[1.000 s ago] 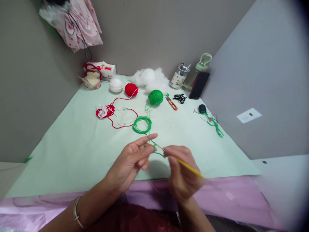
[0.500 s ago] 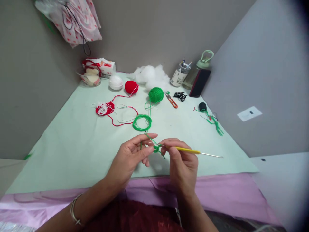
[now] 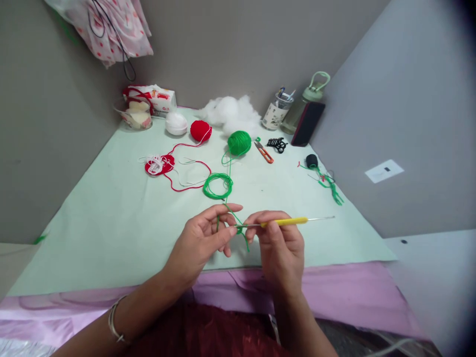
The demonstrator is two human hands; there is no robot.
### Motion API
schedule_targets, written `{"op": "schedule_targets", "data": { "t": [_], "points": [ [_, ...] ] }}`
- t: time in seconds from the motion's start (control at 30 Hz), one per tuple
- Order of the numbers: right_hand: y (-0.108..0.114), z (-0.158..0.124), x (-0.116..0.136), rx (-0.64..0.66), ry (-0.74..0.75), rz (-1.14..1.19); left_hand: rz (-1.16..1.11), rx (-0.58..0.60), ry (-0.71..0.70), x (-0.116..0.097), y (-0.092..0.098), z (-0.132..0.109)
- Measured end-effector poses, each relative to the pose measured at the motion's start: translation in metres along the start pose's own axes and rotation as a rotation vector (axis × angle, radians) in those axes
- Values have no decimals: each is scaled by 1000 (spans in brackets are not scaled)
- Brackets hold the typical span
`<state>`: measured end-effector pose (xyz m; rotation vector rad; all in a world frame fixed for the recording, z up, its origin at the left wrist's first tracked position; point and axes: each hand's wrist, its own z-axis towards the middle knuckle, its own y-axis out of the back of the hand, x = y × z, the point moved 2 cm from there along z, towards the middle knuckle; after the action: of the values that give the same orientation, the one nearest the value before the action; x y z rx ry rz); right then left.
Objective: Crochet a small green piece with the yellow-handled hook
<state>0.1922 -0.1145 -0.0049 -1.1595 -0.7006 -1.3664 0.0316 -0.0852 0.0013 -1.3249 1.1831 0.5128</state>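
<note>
My right hand (image 3: pixel 277 243) pinches a crochet hook with a yellow handle (image 3: pixel 284 222), held level, its metal tip pointing left into a small knot of green yarn (image 3: pixel 241 229). My left hand (image 3: pixel 206 238) pinches that knot between thumb and fingers, with the index finger stretched out and the green strand running over it. The strand leads back to a loose green coil (image 3: pixel 218 186) and on to a green yarn ball (image 3: pixel 239 143) on the pale green table mat (image 3: pixel 111 218).
At the back lie a red yarn ball (image 3: pixel 201 131), a white ball (image 3: pixel 176 124), white stuffing (image 3: pixel 232 113), orange snips (image 3: pixel 264 152), a black clip (image 3: pixel 277 145), a pen cup (image 3: pixel 277 110), a bottle (image 3: pixel 308 101) and a red-and-white piece (image 3: pixel 158 164). Green scraps (image 3: pixel 327 183) lie right.
The hook has swung from pointing down-right to lying level. Both hands have drawn together around the green knot. The view has tilted down a little.
</note>
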Motion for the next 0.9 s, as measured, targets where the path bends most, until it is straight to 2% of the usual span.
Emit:
{"op": "schedule_targets", "data": {
  "t": [0.23,0.47,0.57,0.73,0.83,0.9],
  "points": [
    [5,-10,7,57,116,-144,117,-30,-44,-4,-1,-4],
    [4,-17,13,198,467,-532,308,-145,-172,-7,-4,-6],
    [6,-21,9,216,560,-642,294,-158,-198,-5,-6,-8],
    [6,-26,1,186,581,-801,46,-107,-61,-1,-8,-7],
    [2,-26,1,161,610,-808,-179,-19,124,0,-7,-4],
    [1,-24,4,109,557,-727,-282,26,217,-1,-6,-2]
  ]
}}
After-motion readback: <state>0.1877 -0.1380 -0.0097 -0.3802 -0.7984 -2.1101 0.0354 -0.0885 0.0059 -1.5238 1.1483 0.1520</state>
